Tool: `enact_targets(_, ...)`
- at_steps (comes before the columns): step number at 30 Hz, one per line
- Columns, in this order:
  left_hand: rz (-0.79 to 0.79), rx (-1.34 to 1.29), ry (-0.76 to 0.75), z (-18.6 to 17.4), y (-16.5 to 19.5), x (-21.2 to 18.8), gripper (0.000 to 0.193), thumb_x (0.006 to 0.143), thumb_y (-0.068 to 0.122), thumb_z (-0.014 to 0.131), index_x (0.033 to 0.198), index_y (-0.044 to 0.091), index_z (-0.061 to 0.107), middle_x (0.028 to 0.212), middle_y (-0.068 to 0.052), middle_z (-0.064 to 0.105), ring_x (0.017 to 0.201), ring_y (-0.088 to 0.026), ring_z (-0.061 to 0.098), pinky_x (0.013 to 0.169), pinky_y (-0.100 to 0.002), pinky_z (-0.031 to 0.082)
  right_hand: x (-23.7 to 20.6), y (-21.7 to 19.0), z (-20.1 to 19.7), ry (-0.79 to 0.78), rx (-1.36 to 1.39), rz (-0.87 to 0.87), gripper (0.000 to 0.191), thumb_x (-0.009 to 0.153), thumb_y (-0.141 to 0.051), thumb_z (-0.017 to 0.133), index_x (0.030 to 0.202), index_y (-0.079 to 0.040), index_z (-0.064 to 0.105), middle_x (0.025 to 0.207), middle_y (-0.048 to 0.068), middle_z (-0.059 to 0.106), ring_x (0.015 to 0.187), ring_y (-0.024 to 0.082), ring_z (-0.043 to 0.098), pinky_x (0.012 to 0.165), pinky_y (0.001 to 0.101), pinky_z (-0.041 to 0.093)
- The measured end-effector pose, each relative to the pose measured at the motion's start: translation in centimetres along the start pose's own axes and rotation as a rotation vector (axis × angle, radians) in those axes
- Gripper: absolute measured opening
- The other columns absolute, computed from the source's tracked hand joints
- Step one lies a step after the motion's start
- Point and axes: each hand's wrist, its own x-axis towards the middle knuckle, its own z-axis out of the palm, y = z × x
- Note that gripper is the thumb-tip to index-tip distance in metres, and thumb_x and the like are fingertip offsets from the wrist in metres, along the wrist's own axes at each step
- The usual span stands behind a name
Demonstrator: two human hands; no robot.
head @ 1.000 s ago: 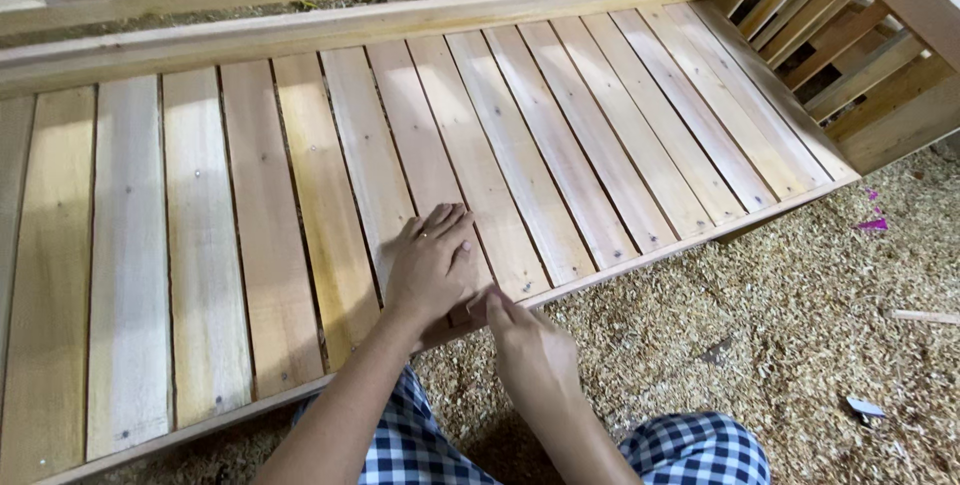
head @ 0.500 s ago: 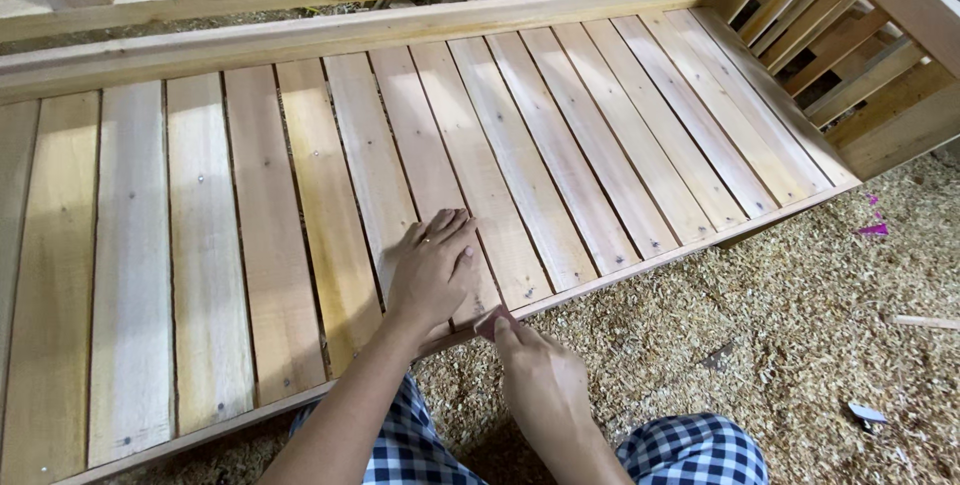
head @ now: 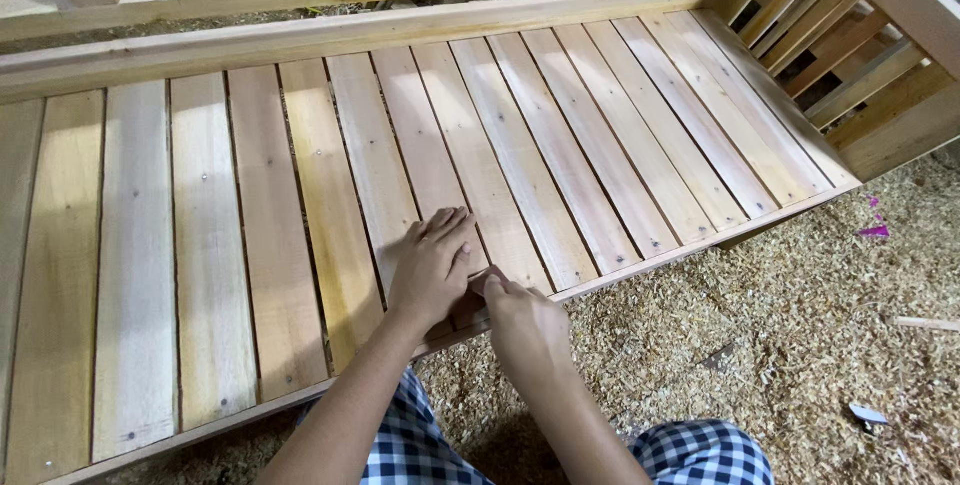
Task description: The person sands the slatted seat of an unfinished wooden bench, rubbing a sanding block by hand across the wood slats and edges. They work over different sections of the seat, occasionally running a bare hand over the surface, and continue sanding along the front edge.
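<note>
A slatted wooden bench seat (head: 560,175) of pale planks fills most of the head view. My left hand (head: 432,265) lies flat, fingers together, on one slat near the front edge. My right hand (head: 525,330) is closed beside it at the front rail (head: 640,265), its fingertips pinching a small reddish-brown piece (head: 480,283) against the slat end. Most of that piece is hidden under my fingers, so I cannot tell what it is.
The bench's back rail with upright posts (head: 330,35) runs along the top, and a slatted armrest (head: 880,55) rises at the right. Sawdust and wood shavings (head: 780,345) cover the floor. My knees in blue-and-white checked cloth (head: 700,455) are at the bottom.
My right hand has moved up from the sawdust to the front rail, meeting my left hand. My left hand stays flat on the same slat.
</note>
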Motion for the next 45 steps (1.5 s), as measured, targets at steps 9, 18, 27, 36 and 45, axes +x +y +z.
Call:
enact_targets(9,0.035,-0.034,0.064,0.1,-0.3,0.0,0.043,0.101,0.021,0.047,0.14,0.009,0.06,0.147,-0.014,0.058,0.143,-0.031,0.048,0.125,-0.05,0.024,1.7,0.3,0.7,-0.033,-0.073,-0.035,0.016,0.084,-0.004,0.065,0.098,-0.009,0.071,0.076,0.008,0.073,0.056,0.016,0.063,0.04,0.0298,0.046)
enact_targets(18,0.007,-0.076,0.042,-0.4,0.2,0.0,0.043,0.1,0.02,0.049,0.139,0.008,0.061,0.148,-0.013,0.056,0.138,-0.03,0.052,0.126,-0.047,0.028,3.7,-1.1,-3.0,-0.214,-0.082,0.045,0.018,0.09,-0.005,0.063,0.105,-0.008,0.071,0.074,0.007,0.069,0.051,0.015,0.063,0.04,0.0306,0.051)
enact_targets(27,-0.03,-0.263,0.149,-0.8,0.4,-0.1,0.043,0.102,0.015,0.046,0.142,0.006,0.057,0.153,-0.013,0.052,0.147,-0.031,0.04,0.122,-0.042,0.032,5.3,2.3,-6.1,-0.488,0.198,0.378,0.025,0.101,-0.03,0.055,0.106,-0.017,0.076,0.076,0.007,0.076,0.065,0.019,0.073,0.063,0.0359,0.058)
enact_targets(36,-0.038,-0.238,0.142,-0.9,0.6,-0.2,0.043,0.101,0.016,0.046,0.142,0.006,0.058,0.152,-0.012,0.054,0.147,-0.031,0.043,0.122,-0.041,0.034,5.8,1.4,-4.8,-0.503,0.2,0.372,0.022,0.098,-0.022,0.057,0.103,-0.01,0.075,0.081,0.013,0.076,0.073,0.026,0.075,0.074,0.0431,0.061)
enact_targets(45,-0.008,-0.297,0.169,-0.6,0.2,-0.3,0.044,0.1,0.015,0.047,0.141,0.004,0.059,0.151,-0.015,0.054,0.146,-0.032,0.044,0.122,-0.041,0.035,5.9,0.7,-3.9,-0.454,0.163,0.267,0.021,0.097,-0.019,0.056,0.102,-0.011,0.075,0.084,0.012,0.076,0.072,0.025,0.074,0.068,0.0406,0.061)
